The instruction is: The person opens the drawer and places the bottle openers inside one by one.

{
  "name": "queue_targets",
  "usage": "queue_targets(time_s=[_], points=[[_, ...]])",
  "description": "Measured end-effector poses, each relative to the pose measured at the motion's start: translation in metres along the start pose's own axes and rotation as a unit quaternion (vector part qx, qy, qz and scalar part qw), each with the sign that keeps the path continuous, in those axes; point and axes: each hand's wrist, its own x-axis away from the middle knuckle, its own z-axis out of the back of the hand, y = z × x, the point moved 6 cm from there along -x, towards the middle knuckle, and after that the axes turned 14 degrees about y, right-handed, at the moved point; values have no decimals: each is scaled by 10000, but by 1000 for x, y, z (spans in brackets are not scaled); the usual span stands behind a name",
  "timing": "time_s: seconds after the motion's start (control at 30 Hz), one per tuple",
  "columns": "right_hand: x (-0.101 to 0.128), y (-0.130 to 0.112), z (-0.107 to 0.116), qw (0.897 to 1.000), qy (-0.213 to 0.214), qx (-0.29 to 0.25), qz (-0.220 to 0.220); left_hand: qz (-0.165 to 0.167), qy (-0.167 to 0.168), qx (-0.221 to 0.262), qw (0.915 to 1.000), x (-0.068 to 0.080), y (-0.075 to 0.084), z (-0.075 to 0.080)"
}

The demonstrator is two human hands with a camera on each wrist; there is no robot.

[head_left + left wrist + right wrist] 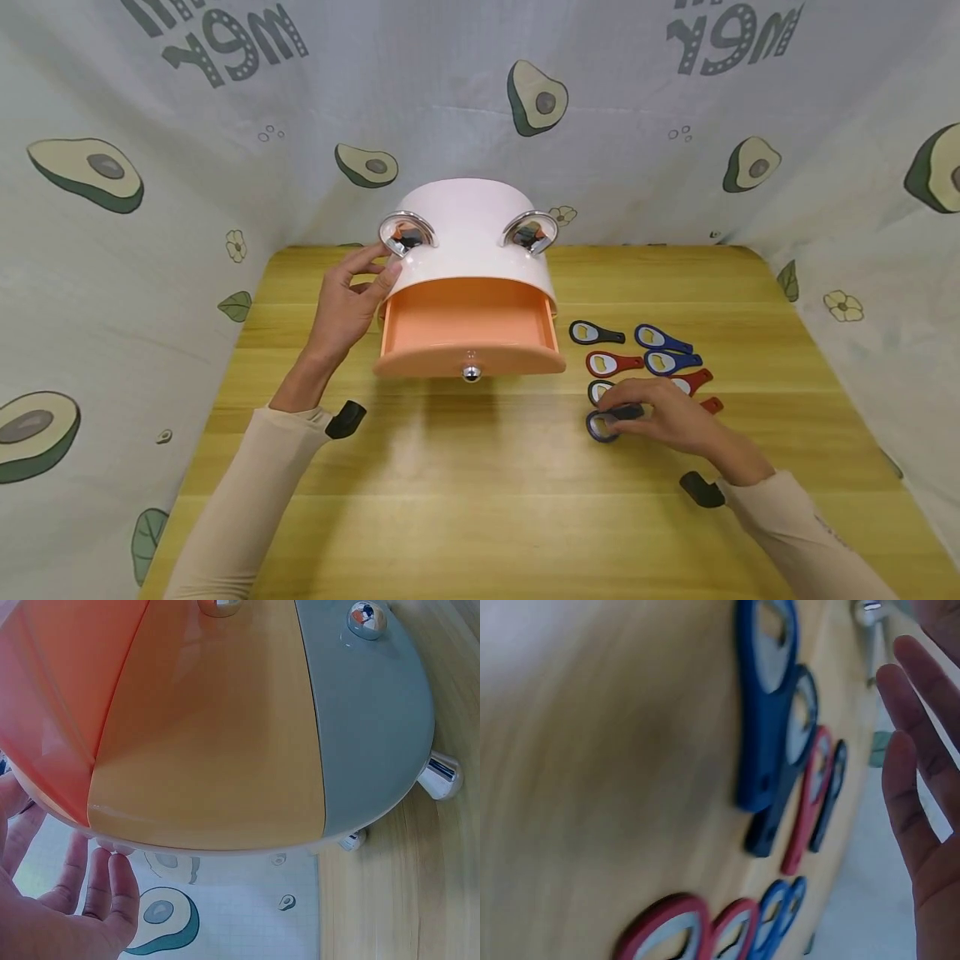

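Observation:
My left hand (347, 304) rests against the left side of a white rounded drawer cabinet (468, 225), fingers extended along its wall. Its top drawer (471, 360), orange with a chrome knob, is pulled out and holds nothing. In the left wrist view the left hand (82, 892) lies along the cabinet's edge. My right hand (667, 417) hovers low over several bottle openers, thumb and fingertips right at a dark blue bottle opener (600, 427). In the right wrist view, the right hand's fingers (911, 712) are relaxed and apart from the blue bottle opener (757, 750).
Around the right hand lie a black bottle opener (596, 332), a red bottle opener (613, 363) and blue ones (671, 362) on the wooden table (480, 517). Below the open drawer are a tan drawer (210, 735) and a grey-blue one (367, 727). An avocado-print cloth (450, 100) hangs behind.

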Motion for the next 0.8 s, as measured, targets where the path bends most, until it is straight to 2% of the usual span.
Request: queue_targets(time_s=[0.13, 0.2, 0.37, 0.6, 0.8], points=[[6, 14, -11, 9972, -576, 240, -409, 18, -1, -2, 10000, 1, -1, 2], [8, 17, -14, 9962, -680, 358, -421, 62, 4, 6, 10000, 1, -2, 3], [10, 21, -19, 9966, -650, 458, -218, 133, 4, 75, 9999, -1, -2, 2], [12, 22, -23, 9935, -789, 761, -294, 96, -13, 133, 9999, -2, -3, 1], [14, 19, -26, 9936, -636, 928, 39, 93, 0, 96, 9999, -2, -4, 1]])
